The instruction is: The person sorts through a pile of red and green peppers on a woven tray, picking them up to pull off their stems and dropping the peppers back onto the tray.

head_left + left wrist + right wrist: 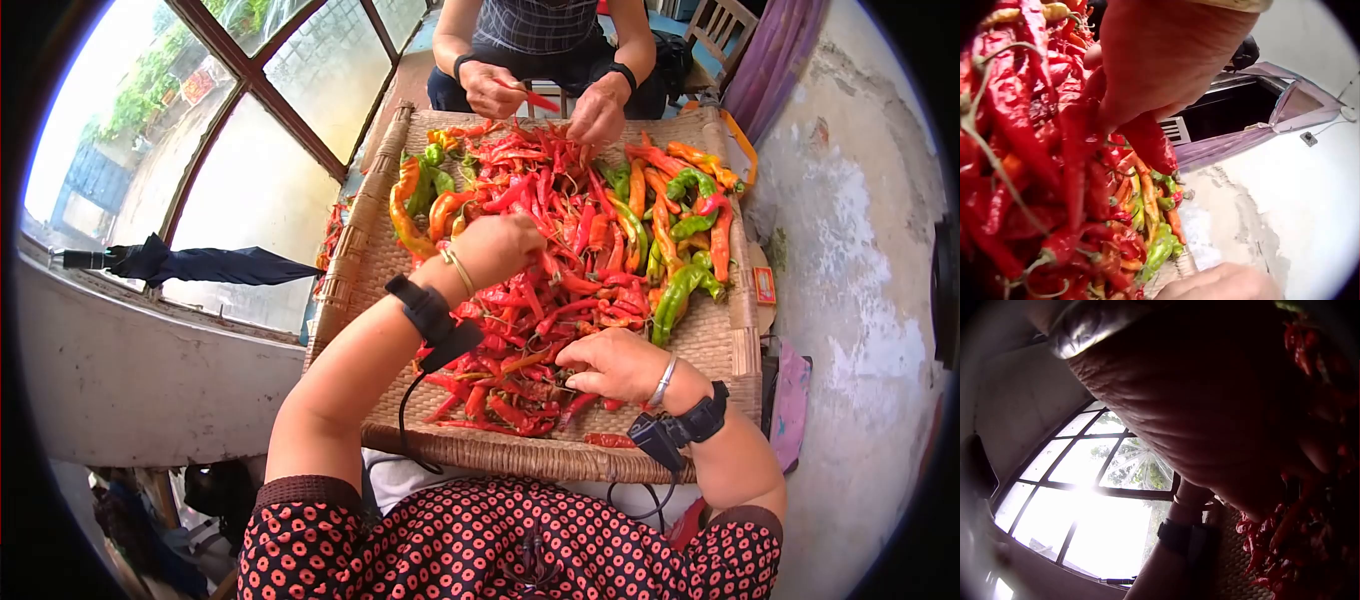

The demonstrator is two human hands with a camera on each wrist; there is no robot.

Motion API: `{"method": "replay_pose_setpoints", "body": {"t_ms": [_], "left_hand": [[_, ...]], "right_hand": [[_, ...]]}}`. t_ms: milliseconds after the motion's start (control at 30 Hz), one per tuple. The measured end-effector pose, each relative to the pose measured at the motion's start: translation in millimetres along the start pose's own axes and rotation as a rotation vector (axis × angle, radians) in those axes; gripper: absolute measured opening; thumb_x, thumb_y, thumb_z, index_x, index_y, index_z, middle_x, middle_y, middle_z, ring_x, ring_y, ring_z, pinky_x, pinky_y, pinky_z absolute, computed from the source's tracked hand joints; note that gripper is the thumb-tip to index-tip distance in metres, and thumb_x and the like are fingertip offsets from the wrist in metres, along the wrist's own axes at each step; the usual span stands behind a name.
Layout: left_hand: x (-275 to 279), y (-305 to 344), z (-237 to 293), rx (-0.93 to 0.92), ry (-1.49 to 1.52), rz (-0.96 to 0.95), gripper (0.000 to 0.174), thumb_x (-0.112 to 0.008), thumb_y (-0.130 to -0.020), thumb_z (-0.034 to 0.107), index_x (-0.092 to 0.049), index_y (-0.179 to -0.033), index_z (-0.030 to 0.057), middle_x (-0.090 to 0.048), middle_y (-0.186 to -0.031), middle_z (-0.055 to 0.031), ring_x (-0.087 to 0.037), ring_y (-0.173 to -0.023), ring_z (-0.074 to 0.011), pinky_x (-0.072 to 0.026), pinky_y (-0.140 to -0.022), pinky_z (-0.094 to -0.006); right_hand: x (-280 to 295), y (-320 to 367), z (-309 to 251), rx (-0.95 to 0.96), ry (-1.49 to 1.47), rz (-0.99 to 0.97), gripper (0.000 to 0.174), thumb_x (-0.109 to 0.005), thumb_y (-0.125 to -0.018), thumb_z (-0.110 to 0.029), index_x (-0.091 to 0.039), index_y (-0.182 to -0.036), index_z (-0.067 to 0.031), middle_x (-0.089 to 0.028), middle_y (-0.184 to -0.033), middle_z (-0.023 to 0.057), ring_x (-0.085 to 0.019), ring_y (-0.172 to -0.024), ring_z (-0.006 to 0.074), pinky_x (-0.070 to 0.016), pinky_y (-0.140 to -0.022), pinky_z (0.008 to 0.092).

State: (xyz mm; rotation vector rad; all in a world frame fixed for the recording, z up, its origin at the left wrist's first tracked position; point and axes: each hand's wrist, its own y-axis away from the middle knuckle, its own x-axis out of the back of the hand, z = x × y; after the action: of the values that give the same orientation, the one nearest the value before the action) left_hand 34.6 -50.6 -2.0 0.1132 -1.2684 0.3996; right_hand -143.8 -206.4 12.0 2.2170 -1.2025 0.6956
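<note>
Red chili peppers point(585, 285) lie heaped along the middle of a woven tray point(745, 335). My left hand point(495, 248) is over the upper left of the heap. In the left wrist view its fingers pinch a red chili pepper point(1152, 147), whose end sticks out below the hand. My right hand point(625, 365) rests low at the heap's near right side, thumb and fingers apart, fingertips right at the red peppers. The right wrist view is dark, and the fingertips are mostly hidden there.
Opposite, a person's hands point(598, 110) hold a red pepper point(540, 101) over the tray's far edge. Green and orange peppers point(682, 290) lie along the right, with more at the upper left. A folded umbrella point(215, 266) lies on the window sill at left. A wall stands at right.
</note>
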Motion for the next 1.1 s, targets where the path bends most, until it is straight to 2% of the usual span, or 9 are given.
{"method": "replay_pose_setpoints", "body": {"t_ms": [200, 267, 300, 433, 500, 833, 900, 1033, 1100], "left_hand": [[28, -45, -1, 0.047, -0.011, 0.284, 0.015, -0.058, -0.072, 0.013, -0.060, -0.086, 0.0102, -0.058, -0.083, -0.0094, -0.057, -0.079, -0.0274, -0.0473, -0.068, -0.0367], [21, -60, 2, 0.148, 0.013, 0.580, 0.021, -0.061, -0.070, 0.011, -0.058, -0.091, 0.0055, -0.058, -0.085, -0.0121, -0.056, -0.083, -0.0309, -0.0455, -0.074, -0.0397], [16, -59, 0, 0.148, 0.014, 0.581, 0.021, -0.061, -0.070, 0.011, -0.058, -0.091, 0.0055, -0.058, -0.085, -0.0121, -0.056, -0.083, -0.0309, -0.0455, -0.074, -0.0397], [5, -36, 5, 0.217, -0.084, -0.022, 0.026, -0.060, -0.073, 0.027, -0.060, -0.090, 0.0072, -0.059, -0.083, -0.0116, -0.056, -0.084, -0.0274, -0.0459, -0.071, -0.0387], [1, -17, 12, 0.215, -0.160, -0.089, 0.026, -0.060, -0.073, 0.029, -0.061, -0.088, 0.0078, -0.059, -0.081, -0.0109, -0.057, -0.080, -0.0272, -0.0460, -0.069, -0.0388], [6, 18, 13, 0.320, 0.031, -0.149, 0.022, -0.062, -0.066, 0.022, -0.058, -0.078, 0.0048, -0.059, -0.070, -0.0134, -0.058, -0.067, -0.0292, -0.0462, -0.061, -0.0380], [16, 13, 5, 0.301, 0.197, -0.121, 0.017, -0.061, -0.066, 0.015, -0.059, -0.079, 0.0036, -0.060, -0.067, -0.0097, -0.059, -0.062, -0.0205, -0.0469, -0.058, -0.0298], [33, -3, -5, 0.385, 0.501, 0.092, 0.020, -0.060, -0.065, 0.017, -0.060, -0.077, 0.0006, -0.061, -0.068, -0.0109, -0.059, -0.063, -0.0207, -0.0471, -0.061, -0.0303], [42, -14, -12, 0.440, 0.496, 0.086, 0.019, -0.058, -0.072, 0.012, -0.059, -0.087, 0.0004, -0.058, -0.072, -0.0022, -0.054, -0.063, -0.0105, -0.0458, -0.058, -0.0237]], "right_hand": [[0, -1, 1, 0.001, 0.000, -0.013, 0.031, -0.057, -0.073, -0.023, -0.059, -0.098, -0.0058, -0.061, -0.086, 0.0158, -0.058, -0.083, 0.0321, -0.0447, -0.074, 0.0406], [-1, -1, 1, -0.004, 0.006, -0.019, 0.031, -0.057, -0.073, -0.023, -0.059, -0.098, -0.0058, -0.061, -0.086, 0.0158, -0.058, -0.083, 0.0321, -0.0447, -0.074, 0.0406], [-1, -1, 2, -0.008, 0.012, -0.019, 0.030, -0.057, -0.073, -0.023, -0.059, -0.098, -0.0057, -0.061, -0.086, 0.0157, -0.058, -0.083, 0.0321, -0.0447, -0.074, 0.0406], [-1, 2, 1, 0.004, 0.029, -0.001, 0.030, -0.057, -0.073, -0.023, -0.059, -0.097, -0.0054, -0.061, -0.087, 0.0157, -0.058, -0.083, 0.0319, -0.0448, -0.074, 0.0406], [-1, 1, 2, 0.012, 0.042, 0.003, 0.030, -0.058, -0.073, -0.023, -0.059, -0.097, -0.0052, -0.061, -0.087, 0.0154, -0.058, -0.084, 0.0318, -0.0448, -0.074, 0.0405], [1, 1, -3, -0.045, 0.035, -0.048, 0.031, -0.058, -0.073, -0.023, -0.059, -0.098, -0.0051, -0.061, -0.088, 0.0157, -0.058, -0.084, 0.0313, -0.0449, -0.075, 0.0402], [1, 1, -4, -0.044, 0.034, -0.050, 0.031, -0.058, -0.073, -0.023, -0.059, -0.098, -0.0052, -0.061, -0.088, 0.0158, -0.058, -0.084, 0.0314, -0.0449, -0.075, 0.0402], [1, 1, -2, -0.032, 0.036, -0.049, 0.031, -0.057, -0.073, -0.022, -0.059, -0.099, -0.0055, -0.061, -0.086, 0.0161, -0.058, -0.083, 0.0318, -0.0450, -0.075, 0.0402], [0, 1, -2, -0.034, 0.043, -0.050, 0.031, -0.057, -0.073, -0.022, -0.059, -0.099, -0.0056, -0.061, -0.086, 0.0161, -0.058, -0.083, 0.0319, -0.0450, -0.074, 0.0403]]}}
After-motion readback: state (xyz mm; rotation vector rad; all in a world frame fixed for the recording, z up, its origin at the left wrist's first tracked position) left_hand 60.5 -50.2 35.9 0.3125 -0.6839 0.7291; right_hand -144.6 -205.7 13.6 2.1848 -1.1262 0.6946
